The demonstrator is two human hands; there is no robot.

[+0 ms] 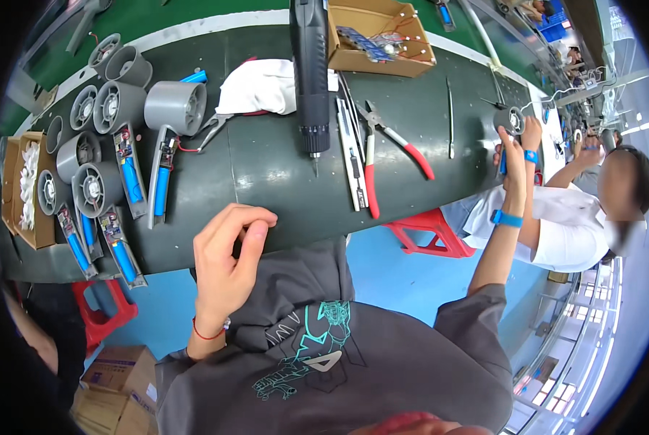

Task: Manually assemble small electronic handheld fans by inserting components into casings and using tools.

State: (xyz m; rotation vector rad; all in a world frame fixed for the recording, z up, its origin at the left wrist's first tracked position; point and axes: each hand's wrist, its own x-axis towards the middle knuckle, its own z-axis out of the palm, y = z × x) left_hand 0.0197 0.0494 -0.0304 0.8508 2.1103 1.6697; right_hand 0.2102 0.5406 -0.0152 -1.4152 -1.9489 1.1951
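My left hand (226, 254) hovers at the table's near edge, fingers curled and thumb close to the index finger, with nothing visible between them. Far to the right, my outstretched right hand (513, 156) is closed around the handle of a small fan (511, 120) with a grey round head; a blue battery shows along the handle. A co-worker's hand (531, 135) is right beside it, and I cannot tell whether it touches the fan. To the left stand several grey fan units (176, 107) with opened handles showing circuit boards and blue batteries.
A black electric screwdriver (312, 87) hangs over the dark table (266, 174). Red-handled cutters (404, 145), tweezers (350, 152) and a thin rod (450, 119) lie nearby. Cardboard boxes hold wired parts (382, 65) and white pieces (43, 217). Red stools (433, 235) stand below.
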